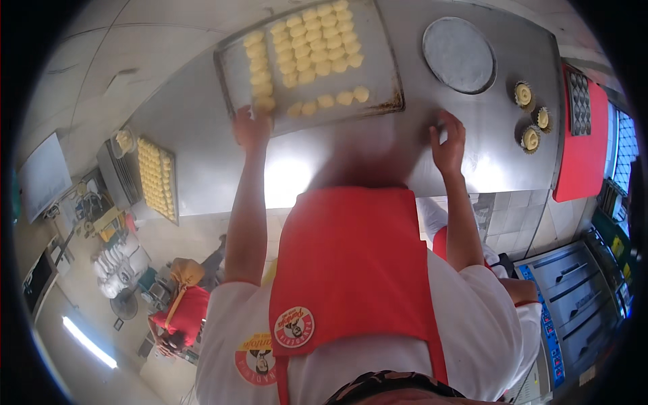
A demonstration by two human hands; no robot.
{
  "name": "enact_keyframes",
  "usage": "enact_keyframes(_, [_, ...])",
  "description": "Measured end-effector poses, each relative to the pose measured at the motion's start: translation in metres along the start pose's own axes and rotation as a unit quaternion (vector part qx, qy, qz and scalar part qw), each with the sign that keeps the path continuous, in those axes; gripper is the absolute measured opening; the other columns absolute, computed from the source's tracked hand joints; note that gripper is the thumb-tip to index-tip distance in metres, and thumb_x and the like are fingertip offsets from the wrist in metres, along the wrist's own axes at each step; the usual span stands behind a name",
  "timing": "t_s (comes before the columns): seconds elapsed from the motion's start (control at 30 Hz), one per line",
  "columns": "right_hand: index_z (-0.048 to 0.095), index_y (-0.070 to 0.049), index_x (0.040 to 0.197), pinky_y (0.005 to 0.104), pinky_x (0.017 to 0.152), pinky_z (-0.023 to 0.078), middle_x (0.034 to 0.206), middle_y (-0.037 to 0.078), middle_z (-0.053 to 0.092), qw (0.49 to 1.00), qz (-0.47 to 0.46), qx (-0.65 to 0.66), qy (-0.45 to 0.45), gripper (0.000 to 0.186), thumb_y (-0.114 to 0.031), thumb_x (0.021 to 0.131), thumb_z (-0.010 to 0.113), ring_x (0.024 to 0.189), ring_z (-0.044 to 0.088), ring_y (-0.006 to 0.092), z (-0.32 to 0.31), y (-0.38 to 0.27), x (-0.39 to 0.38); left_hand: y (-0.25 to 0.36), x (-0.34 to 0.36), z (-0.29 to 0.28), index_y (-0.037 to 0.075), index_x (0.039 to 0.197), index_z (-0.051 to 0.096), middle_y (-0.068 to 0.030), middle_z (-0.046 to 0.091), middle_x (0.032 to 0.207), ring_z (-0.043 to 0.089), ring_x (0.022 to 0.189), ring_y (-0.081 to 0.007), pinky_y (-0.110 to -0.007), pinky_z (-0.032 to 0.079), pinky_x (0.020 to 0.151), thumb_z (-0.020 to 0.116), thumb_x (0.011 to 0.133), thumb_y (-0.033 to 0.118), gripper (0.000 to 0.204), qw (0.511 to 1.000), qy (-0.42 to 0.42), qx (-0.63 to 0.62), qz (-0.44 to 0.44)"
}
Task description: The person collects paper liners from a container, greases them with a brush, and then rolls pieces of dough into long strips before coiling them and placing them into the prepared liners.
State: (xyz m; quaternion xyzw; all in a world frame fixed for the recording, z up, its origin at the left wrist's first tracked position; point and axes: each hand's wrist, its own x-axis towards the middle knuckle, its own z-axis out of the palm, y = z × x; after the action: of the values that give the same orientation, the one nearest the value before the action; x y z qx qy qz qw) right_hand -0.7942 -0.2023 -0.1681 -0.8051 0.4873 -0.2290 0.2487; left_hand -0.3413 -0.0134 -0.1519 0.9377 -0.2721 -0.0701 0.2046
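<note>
A metal baking tray (378, 71) lies on the steel table, with rows of pale yellow dough pieces (314, 40) on it. My left hand (252, 128) is closed over the tray's near left corner, just below a column of dough pieces. Its fingertips are partly hidden. Over the table, to the right of the tray, my right hand (449, 143) is held with bent fingers and the thumb apart, nothing in it. Beyond that hand sits a round, pale-surfaced pan (459, 55).
Three swirled pieces in paper cups (523, 94) stand at the table's right. A muffin tin (579, 104) rests on a red surface (582, 152) beyond that edge. Another tray of dough pieces (155, 177) and a small container (123, 142) are at left. A person in red (181, 312) is at lower left.
</note>
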Motion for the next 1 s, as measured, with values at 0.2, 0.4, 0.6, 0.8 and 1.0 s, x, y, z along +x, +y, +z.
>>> enact_keyframes(0.2, [0.062, -0.003, 0.132, 0.0459, 0.103, 0.049, 0.130, 0.018, 0.063, 0.997, 0.046, -0.031, 0.062, 0.044, -0.011, 0.091, 0.075, 0.121, 0.060, 0.0373, -0.027, -0.012, -0.024, -0.012, -0.032, 0.013, 0.003, 0.131, 0.056, -0.0210, 0.052, 0.135, 0.052, 0.124, -0.0408, -0.051, 0.045, 0.103, 0.076, 0.089, 0.046, 0.064, 0.985, -0.045, 0.162, -0.037])
enact_keyframes(0.4, [0.060, -0.009, 0.137, 0.0404, 0.088, 0.056, 0.126, 0.013, 0.067, 0.931, 0.212, 0.295, -0.041, 0.043, -0.020, 0.096, 0.071, 0.111, 0.067, 0.0263, 0.027, -0.119, -0.070, 0.014, -0.086, -0.021, 0.004, 0.115, 0.063, -0.0118, 0.064, 0.098, 0.064, 0.086, -0.0257, -0.037, 0.052, 0.077, 0.077, 0.090, 0.014, 0.030, 0.953, -0.136, -0.139, 0.232])
enact_keyframes(0.6, [0.052, -0.006, 0.144, 0.0399, 0.094, 0.053, 0.128, 0.015, 0.066, 0.838, 0.252, 0.401, -0.272, 0.055, -0.031, 0.097, 0.068, 0.115, 0.066, 0.0280, 0.099, -0.218, -0.114, 0.015, -0.123, -0.044, 0.007, 0.133, 0.061, -0.0155, 0.063, 0.112, 0.063, 0.107, -0.0307, -0.041, 0.053, 0.085, 0.081, 0.087, 0.020, 0.052, 0.852, -0.296, -0.214, 0.376])
enact_keyframes(0.8, [0.059, -0.011, 0.133, 0.0445, 0.105, 0.047, 0.143, 0.011, 0.056, 0.992, 0.097, -0.029, -0.072, 0.038, -0.029, 0.099, 0.061, 0.137, 0.052, 0.0291, 0.110, -0.185, -0.209, -0.178, -0.075, -0.048, 0.000, 0.127, 0.063, -0.0204, 0.065, 0.121, 0.057, 0.118, -0.0374, -0.048, 0.047, 0.102, 0.066, 0.100, 0.027, 0.038, 0.918, -0.129, -0.008, 0.374])
enact_keyframes(1.0, [0.041, -0.013, 0.157, 0.0664, 0.125, 0.006, 0.165, 0.016, 0.033, 0.975, -0.038, -0.218, 0.031, 0.068, -0.050, 0.100, 0.052, 0.158, 0.018, 0.0330, 0.141, -0.157, -0.156, -0.232, -0.093, -0.068, 0.003, 0.144, 0.052, -0.0197, 0.050, 0.149, 0.048, 0.137, -0.0382, -0.052, 0.037, 0.112, 0.040, 0.108, 0.051, 0.061, 0.846, -0.106, 0.092, 0.515])
